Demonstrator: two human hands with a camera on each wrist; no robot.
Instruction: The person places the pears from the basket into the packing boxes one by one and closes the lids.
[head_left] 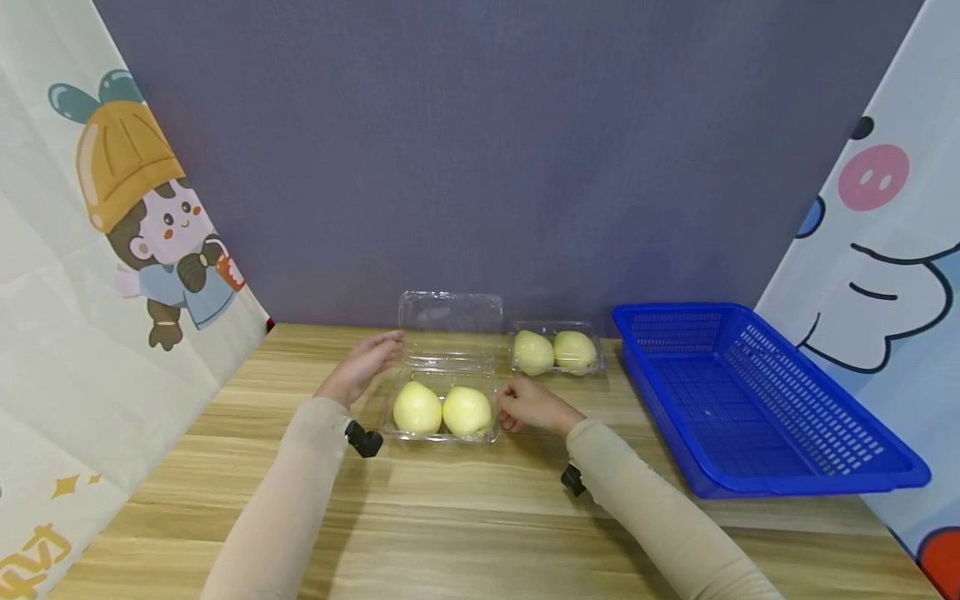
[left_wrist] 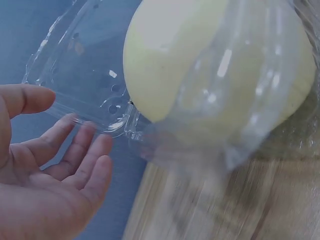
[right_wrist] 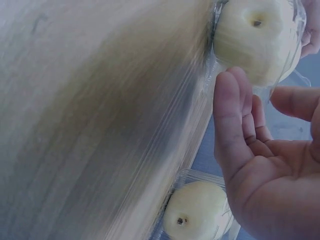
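Note:
A clear plastic clamshell box [head_left: 442, 438] lies on the table with its lid [head_left: 450, 321] raised behind it. Inside sit two pale yellow pears [head_left: 417, 409], side by side. To the left of the box is my left hand [head_left: 366, 365], its fingers extended toward the lid. The left wrist view shows this palm [left_wrist: 55, 185] with loosely bent fingers close to the lid's edge. My right hand [head_left: 536, 406] is at the box's right side. In the right wrist view, its fingertips [right_wrist: 229, 82] are right at the box's edge and the thumb stands apart from them.
A second clear box [head_left: 597, 357] holding two pears stands behind, to the right, with its lid down. A blue plastic basket [head_left: 675, 437] stands on the right of the wooden table [head_left: 450, 517]. Behind the table rises a grey-blue panel [head_left: 480, 150].

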